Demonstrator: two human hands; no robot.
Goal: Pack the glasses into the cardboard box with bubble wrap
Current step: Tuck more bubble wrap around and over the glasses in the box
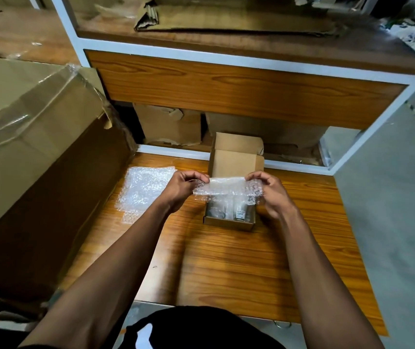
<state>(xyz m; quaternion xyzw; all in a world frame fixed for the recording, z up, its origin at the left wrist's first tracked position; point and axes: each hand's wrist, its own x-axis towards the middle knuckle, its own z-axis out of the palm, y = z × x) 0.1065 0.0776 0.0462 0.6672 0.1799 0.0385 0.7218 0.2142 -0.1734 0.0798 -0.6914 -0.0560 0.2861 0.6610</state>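
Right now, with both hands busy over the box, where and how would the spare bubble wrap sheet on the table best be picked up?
Pinch the spare bubble wrap sheet at its near corner, coming from the left hand side. It lies flat on the table, limp and thin, so only an edge offers purchase; its right edge sits closest to that hand.

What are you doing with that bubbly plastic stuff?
A person is packing glasses into a small cardboard box on the wooden table. The left hand and right hand pinch a strip of bubble wrap stretched over the open box. More bubble wrap lies to the left.
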